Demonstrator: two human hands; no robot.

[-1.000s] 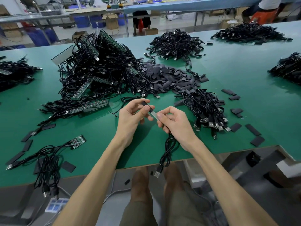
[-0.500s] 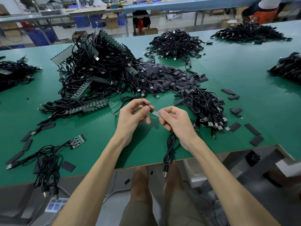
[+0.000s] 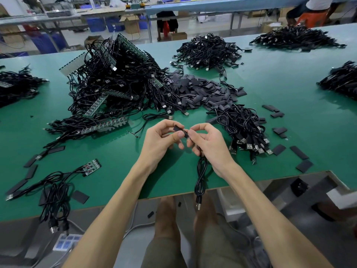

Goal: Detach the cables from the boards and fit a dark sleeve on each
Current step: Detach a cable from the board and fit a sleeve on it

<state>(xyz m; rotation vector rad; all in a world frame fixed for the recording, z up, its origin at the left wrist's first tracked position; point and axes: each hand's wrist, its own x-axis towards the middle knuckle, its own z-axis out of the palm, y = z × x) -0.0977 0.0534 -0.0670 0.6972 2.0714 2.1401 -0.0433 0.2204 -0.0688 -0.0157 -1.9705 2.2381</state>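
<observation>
Both hands meet just above the near edge of the green desk (image 3: 289, 89), close to the body, which probably gives the person a steady, well-lit view of a fiddly fit. The left hand (image 3: 160, 144) pinches a dark sleeve (image 3: 178, 129) between thumb and curled fingers (image 3: 170, 123), leaving the sleeve's right-hand end exposed. The right hand (image 3: 210, 146) has its fingers (image 3: 201, 127) curled round the head of a black cable (image 3: 201, 175), pinching it right at the sleeve's mouth, so the short free length can be steered without bending. The sleeve's long axis runs nearly level, from upper left to lower right, with its open end towards the right hand; whether the cable tip is already inside is hidden by the fingertips. The rest of the cable hangs in a loose loop below the right palm, long axis vertical, its USB plug (image 3: 198, 202) pointing down past the desk edge. Supplies sit within reach: a heap of loose sleeves (image 3: 201, 91) ahead, the tangle of boards and cables (image 3: 119, 80) to the left, and a bundle of loose cables (image 3: 243, 128) just beside the right hand, likely the finished stack. A small board (image 3: 91, 165) with cables attached lies near left.
</observation>
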